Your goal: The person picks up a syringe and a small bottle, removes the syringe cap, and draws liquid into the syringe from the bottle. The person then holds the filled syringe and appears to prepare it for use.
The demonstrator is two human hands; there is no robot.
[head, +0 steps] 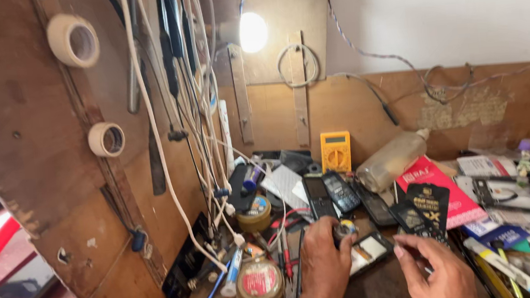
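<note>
My left hand (323, 258) is low in the middle of the bench, its fingers closed around a small dark round object (344, 228) with a yellow and blue top. My right hand (435, 271) is to its right, fingertips drawn together and pointing left toward a small opened phone (369, 251) that lies between the two hands. Whether the right fingers pinch anything is too small to tell. A black packet with gold print (430, 204) stands just behind the right hand.
Several phones (339, 193), a yellow multimeter (336, 151), a plastic bottle (393, 158) and a red packet (455, 200) crowd the bench. Round tins (260, 283) and red probe leads lie at the left. Cables (203, 128) and tape rolls (73, 40) hang on the wooden board; a lit bulb (253, 32) is above.
</note>
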